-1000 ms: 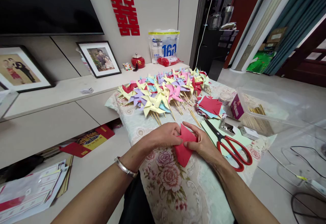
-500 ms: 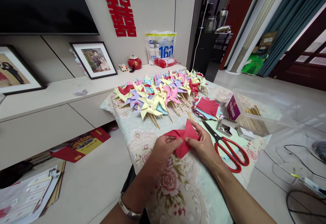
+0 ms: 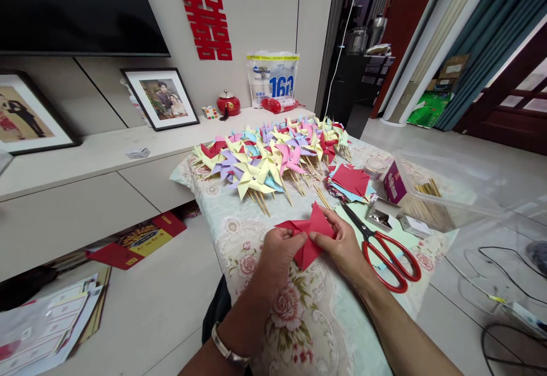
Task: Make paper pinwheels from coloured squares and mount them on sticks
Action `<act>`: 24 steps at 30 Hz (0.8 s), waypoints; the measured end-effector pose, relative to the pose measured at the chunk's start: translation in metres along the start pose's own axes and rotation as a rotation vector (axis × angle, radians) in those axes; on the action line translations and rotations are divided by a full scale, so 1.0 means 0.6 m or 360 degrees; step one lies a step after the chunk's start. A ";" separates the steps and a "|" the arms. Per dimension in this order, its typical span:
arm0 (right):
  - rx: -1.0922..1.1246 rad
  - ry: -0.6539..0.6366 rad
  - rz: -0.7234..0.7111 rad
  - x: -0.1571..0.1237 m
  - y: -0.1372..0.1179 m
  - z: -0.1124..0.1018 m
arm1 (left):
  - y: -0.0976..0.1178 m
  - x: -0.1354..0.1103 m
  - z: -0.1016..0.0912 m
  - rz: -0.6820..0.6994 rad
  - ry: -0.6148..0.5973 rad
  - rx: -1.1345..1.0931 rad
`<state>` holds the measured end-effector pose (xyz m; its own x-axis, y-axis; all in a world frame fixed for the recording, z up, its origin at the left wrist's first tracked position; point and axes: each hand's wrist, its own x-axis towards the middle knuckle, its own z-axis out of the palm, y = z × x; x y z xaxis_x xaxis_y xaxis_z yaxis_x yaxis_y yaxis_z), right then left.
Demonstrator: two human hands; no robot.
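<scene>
Between both hands is a red paper pinwheel [image 3: 308,255], its points folded in toward the middle. My left hand [image 3: 280,246] pinches its left side, thumb near the centre. On the other side my right hand [image 3: 339,240] presses its thumb by the centre, with the fingers behind the paper. Scissors [image 3: 387,250] with red handles lie just right of my right hand. Beyond the hands stands a crowd of finished paper pinwheels [image 3: 256,176] on sticks, in yellow, purple, pink, blue and red. A stack of cut paper squares [image 3: 350,181], red on top, sits behind my right hand.
A small open box [image 3: 380,213] of metal pieces and a white box [image 3: 413,225] lie right of the stack. Behind them is a clear plastic bin [image 3: 453,199] with wooden sticks. A flowered cloth [image 3: 316,330] covers the table. Cables [image 3: 508,256] run over the floor at right.
The thumbs have drawn slightly closer at the pinwheel's centre, and its folded points stand out more. The whole view has shifted a little.
</scene>
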<state>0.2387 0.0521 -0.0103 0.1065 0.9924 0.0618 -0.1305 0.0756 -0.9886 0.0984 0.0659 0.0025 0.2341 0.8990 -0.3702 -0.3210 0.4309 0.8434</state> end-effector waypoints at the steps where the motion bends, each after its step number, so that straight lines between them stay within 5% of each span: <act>1: -0.0006 -0.0011 0.0009 -0.001 0.000 0.000 | 0.001 0.001 -0.001 -0.0001 0.0000 -0.0003; 5: -0.0225 0.0095 -0.0206 -0.004 0.001 -0.006 | 0.009 0.007 -0.013 0.0048 0.0036 -0.0055; 9: -0.0811 0.0301 -0.0905 -0.010 -0.003 -0.009 | 0.022 0.016 -0.031 0.0117 0.0108 -0.0099; 13: -0.1186 0.0044 -0.1356 -0.016 -0.009 -0.002 | 0.030 0.022 -0.043 0.0146 0.0132 -0.0128; 18: -0.1519 -0.0307 -0.1356 -0.021 -0.010 0.008 | 0.032 0.018 -0.038 0.0176 0.0086 -0.0147; 24: -0.1669 -0.0376 -0.1332 -0.023 -0.011 0.011 | 0.026 0.013 -0.031 0.0159 0.0053 -0.0103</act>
<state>0.2316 0.0388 -0.0038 -0.4001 0.6871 0.6064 0.7042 0.6540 -0.2764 0.0780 0.0812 0.0052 0.1676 0.9394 -0.2990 -0.4000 0.3420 0.8503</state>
